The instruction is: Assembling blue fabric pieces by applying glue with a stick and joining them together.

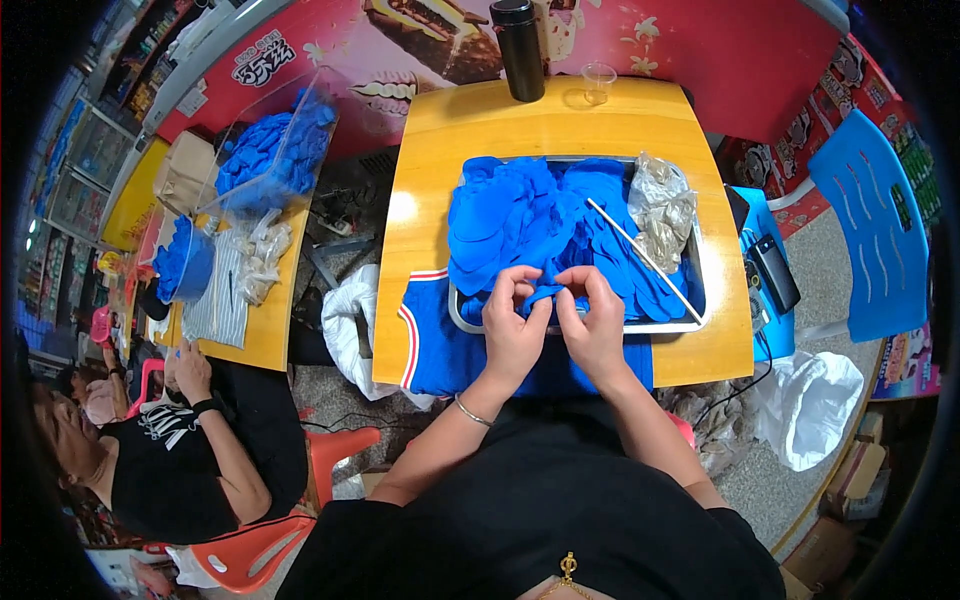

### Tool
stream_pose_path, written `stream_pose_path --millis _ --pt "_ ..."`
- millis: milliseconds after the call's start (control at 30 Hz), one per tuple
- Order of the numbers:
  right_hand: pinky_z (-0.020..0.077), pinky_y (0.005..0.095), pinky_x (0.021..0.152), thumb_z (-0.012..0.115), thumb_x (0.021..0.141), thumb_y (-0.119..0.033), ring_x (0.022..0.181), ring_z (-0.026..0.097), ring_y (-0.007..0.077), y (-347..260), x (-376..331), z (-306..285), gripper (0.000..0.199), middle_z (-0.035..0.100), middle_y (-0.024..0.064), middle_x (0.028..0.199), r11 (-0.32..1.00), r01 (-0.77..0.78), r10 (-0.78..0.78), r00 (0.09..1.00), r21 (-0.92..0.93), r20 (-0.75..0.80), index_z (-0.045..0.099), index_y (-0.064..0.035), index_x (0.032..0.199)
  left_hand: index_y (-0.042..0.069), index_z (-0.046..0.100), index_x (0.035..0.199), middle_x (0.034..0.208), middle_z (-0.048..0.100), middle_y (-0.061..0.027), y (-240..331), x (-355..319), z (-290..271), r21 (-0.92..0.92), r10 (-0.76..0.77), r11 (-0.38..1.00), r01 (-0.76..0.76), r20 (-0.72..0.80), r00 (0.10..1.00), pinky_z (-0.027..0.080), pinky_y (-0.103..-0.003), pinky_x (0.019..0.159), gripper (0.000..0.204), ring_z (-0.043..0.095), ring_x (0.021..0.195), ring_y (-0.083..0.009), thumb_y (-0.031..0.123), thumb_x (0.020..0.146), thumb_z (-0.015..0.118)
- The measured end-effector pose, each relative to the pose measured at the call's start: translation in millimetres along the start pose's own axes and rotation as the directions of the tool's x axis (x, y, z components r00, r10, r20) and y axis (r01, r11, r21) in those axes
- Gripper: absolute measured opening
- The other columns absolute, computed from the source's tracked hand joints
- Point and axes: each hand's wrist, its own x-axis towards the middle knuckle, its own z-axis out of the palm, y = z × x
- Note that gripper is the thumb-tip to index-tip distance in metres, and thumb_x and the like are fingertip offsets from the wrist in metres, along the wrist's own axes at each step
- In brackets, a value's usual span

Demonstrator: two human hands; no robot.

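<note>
Between my hands is a small, soft blue piece (541, 295), pinched and partly hidden by my fingers. My left hand (513, 325) grips it from the left with thumb and fingers curled. My right hand (592, 322) closes on its right side, close to the left. Both hands are over the near edge of a metal tray (702, 312). Heaped in the tray are many thin, rounded blue pieces (505, 220) that look soft and flat. A thin white stick (640, 247) slants across the pile, beside a crumpled clear plastic bag (662, 205).
A blue garment with red-and-white trim (428, 335) hangs over the yellow table's (560, 130) front edge. A black bottle (518, 55) and clear cup (598, 82) stand at the back. Left, another person (190, 450) sits by a table with blue pieces in containers (270, 160). A blue chair (870, 220) stands right.
</note>
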Motion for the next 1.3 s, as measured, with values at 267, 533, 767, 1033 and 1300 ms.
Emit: stream_pose_path --millis 267,533,767,1033,1300 --pt "0.0484 0.026 0.062 0.057 0.079 0.0 0.067 0.06 0.0141 3.6 -3.7 -1.4 0.01 0.061 0.009 0.078 0.997 0.038 -0.04 0.999 -0.066 -0.023 0.056 0.0024 0.088 0.0 0.053 0.096 0.085 0.056 -0.0024 5.9 -5.9 3.2 -0.108 -0.17 0.978 0.178 0.078 0.982 0.043 -0.023 0.065 0.009 0.05 0.077 -0.0061 0.005 0.089 0.051" --pt "0.0486 0.0265 0.06 0.059 0.08 -0.003 0.066 0.061 0.0153 -6.1 -0.6 -4.4 0.01 0.062 0.0107 0.078 0.996 -0.091 0.091 0.996 0.023 -0.001 0.059 0.0017 0.088 0.004 0.052 0.089 0.083 0.05 0.002 5.4 -8.6 -5.7 -0.427 -0.273 0.831 0.356 0.245 0.93 0.039 -0.02 0.07 0.002 0.045 0.076 -0.0043 0.005 0.089 0.053" --pt "0.0483 0.0277 0.059 0.059 0.078 -0.001 0.065 0.062 0.0178 -7.5 -6.4 -5.7 0.007 0.062 0.0113 0.076 0.998 -0.059 0.063 0.99 -0.036 0.129 0.06 0.0019 0.085 0.003 0.05 0.084 0.082 0.053 -0.0021 -3.6 -5.0 -5.7 -0.176 -0.091 0.98 0.092 0.015 0.996 0.039 -0.022 0.068 0.01 0.046 0.076 -0.0071 -0.002 0.08 0.058" --pt "0.0476 0.0284 0.059 0.06 0.077 0.003 0.064 0.06 0.0184 -9.1 -12.5 -4.3 0.008 0.06 0.0107 0.077 0.995 0.048 -0.041 0.995 -0.084 0.091 0.059 0.0007 0.085 -0.001 0.056 0.093 0.09 0.058 -0.0067 2.1 -7.6 -7.5 -0.144 -0.162 0.975 0.169 0.06 0.985 0.044 -0.026 0.078 0.015 0.054 0.086 -0.0126 -0.003 0.079 0.054" --pt "0.0471 0.0294 0.058 0.062 0.074 0.005 0.065 0.059 0.02 -18.1 -13.9 -2.4 0.013 0.059 0.01 0.077 0.999 0.047 -0.047 0.996 0.0 0.071 0.058 -0.0004 0.085 0.002 0.057 0.09 0.086 0.058 -0.0009 5.5 -13.7 -22.2 -0.394 -0.231 0.878 0.271 0.146 0.962 0.048 -0.02 0.068 0.007 0.054 0.08 -0.0062 0.0 0.084 0.057"
